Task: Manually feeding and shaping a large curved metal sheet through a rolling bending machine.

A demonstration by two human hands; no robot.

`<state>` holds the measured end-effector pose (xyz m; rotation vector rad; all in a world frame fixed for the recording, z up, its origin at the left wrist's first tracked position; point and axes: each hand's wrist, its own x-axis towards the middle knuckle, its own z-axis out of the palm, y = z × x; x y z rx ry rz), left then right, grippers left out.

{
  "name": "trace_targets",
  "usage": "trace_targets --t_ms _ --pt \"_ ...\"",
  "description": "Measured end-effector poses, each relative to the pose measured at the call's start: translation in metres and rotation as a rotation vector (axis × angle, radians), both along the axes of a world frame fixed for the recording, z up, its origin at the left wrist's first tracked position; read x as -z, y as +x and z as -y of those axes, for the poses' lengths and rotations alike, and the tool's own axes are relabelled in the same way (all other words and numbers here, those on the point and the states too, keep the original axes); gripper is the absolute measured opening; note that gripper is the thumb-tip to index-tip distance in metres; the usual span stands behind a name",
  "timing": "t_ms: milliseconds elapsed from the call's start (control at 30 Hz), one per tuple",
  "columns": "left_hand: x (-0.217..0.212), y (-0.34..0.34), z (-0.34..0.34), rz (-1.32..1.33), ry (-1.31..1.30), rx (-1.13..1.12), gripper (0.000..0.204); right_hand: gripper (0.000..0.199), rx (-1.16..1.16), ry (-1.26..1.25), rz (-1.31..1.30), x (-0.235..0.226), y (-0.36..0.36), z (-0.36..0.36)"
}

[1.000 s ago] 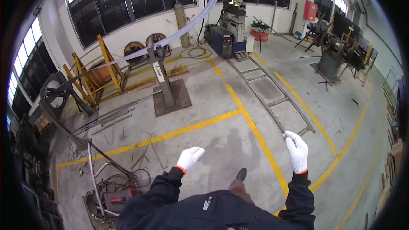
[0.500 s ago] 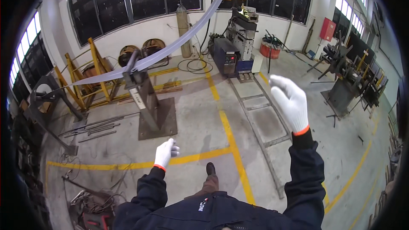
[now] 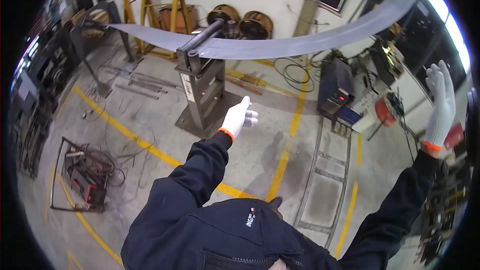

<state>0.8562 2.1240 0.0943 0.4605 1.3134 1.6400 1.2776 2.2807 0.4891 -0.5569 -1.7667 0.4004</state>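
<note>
Both my hands wear white knit gloves with orange cuffs. My left hand (image 3: 240,118) is held out over the floor in front of a steel roller stand (image 3: 196,105), its thumb raised and its fingers loosely bent, with nothing in it. Out to the far right, my right hand (image 3: 441,105) is raised with its fingers stretched, also holding nothing. A long grey strip (image 3: 280,49) runs from a dark stand (image 3: 75,42) at the left, across the roller stand, and curves up to the upper right. Neither hand appears to touch the strip.
Ahead on the right are a dark machine cabinet (image 3: 336,90) and a red bin (image 3: 385,111). A metal track frame (image 3: 345,167) lies on the floor. Portable equipment with red trim (image 3: 82,185) and cables lies at left. A gas cylinder (image 3: 306,15) and yellow frame (image 3: 176,12) are behind.
My view has turned and tilted, so the roller stand sits higher and farther right. My left hand has reached forward; my right hand has swung out to the far right, its fingers straighter.
</note>
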Motion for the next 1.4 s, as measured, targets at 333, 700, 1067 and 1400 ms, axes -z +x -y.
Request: trace_targets --t_ms 333,700,1067,1400 --pt "0.055 -0.058 -0.217 0.123 0.469 -0.181 0.058 0.053 0.139 0.699 0.167 -0.081 -0.072 -0.267" --pt "-0.038 -0.027 -0.371 0.396 0.542 -0.541 0.044 0.078 -0.062 0.648 -0.152 -0.238 -0.098 -0.356" --pt "0.02 -0.034 -0.358 0.308 0.587 -0.568 0.024 0.063 0.423 0.759 0.252 -0.408 -0.058 -0.401" --pt "0.05 -0.01 -0.376 0.388 0.436 -0.558 0.035 0.052 0.286 0.433 0.109 -0.213 0.131 -0.466"
